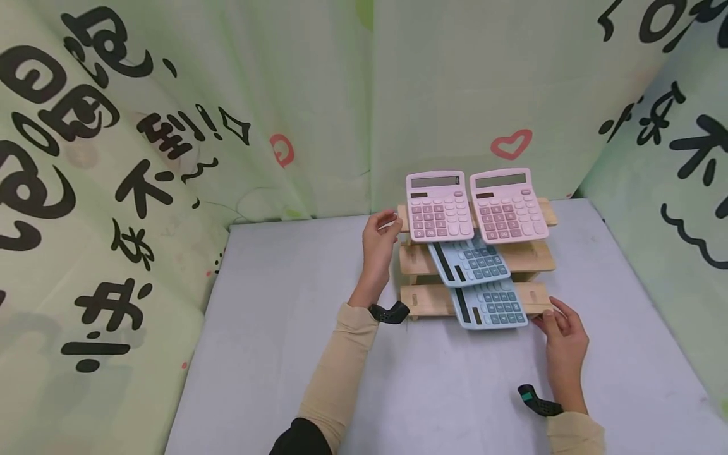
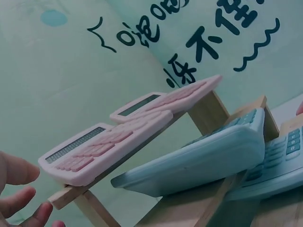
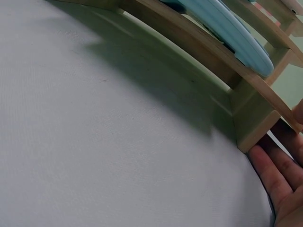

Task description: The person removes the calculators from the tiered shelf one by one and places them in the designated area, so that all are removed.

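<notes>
Left hand (image 1: 378,251), unclenched, beside wooden rack (image 1: 419,260); right hand (image 1: 566,344) pinches its near-right end.

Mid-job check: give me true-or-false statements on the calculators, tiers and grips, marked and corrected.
The left pink calculator and right pink calculator sit on the top tier. True.
The lower blue calculator juts past the front edge of the bottom tier. True.
Both blue calculators share that tier. False: the upper blue calculator is on the middle tier.
The right grip is at the bottom tier's right end. True.
The left grip holds a calculator. False: the left grip is empty beside the top tier.
</notes>
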`<state>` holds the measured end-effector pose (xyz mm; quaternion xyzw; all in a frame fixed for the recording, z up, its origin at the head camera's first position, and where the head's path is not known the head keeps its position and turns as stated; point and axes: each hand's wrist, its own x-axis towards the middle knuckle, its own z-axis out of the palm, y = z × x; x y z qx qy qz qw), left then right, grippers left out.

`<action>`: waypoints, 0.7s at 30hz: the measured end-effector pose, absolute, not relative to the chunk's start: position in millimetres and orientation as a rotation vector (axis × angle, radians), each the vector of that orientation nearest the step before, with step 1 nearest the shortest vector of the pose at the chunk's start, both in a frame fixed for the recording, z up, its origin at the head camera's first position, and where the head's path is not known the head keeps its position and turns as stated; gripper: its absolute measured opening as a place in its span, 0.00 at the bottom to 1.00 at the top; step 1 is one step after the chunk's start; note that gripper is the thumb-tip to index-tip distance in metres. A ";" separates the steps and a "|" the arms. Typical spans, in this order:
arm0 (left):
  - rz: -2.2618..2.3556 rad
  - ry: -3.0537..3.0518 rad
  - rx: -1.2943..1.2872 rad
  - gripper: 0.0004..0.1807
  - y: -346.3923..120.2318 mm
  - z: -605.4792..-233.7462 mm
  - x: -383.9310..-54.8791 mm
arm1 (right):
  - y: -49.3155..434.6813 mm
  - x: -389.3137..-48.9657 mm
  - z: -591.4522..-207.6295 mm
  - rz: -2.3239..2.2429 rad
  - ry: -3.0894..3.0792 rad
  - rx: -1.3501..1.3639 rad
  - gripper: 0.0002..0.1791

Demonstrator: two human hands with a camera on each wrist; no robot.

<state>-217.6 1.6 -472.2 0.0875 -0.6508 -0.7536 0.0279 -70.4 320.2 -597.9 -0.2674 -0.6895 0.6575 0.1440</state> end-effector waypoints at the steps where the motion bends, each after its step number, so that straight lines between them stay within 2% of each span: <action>1: -2.330 -2.027 0.258 0.21 1.3 -472.6 -220.5 | 320.2 -70.3 -597.7 1.895 -1.987 -0.775 0.25; 21: -2.498 -2.294 0.050 0.26 -12.9 -465.9 -268.0 | 320.6 -68.6 -598.6 1.886 -2.018 -0.766 0.25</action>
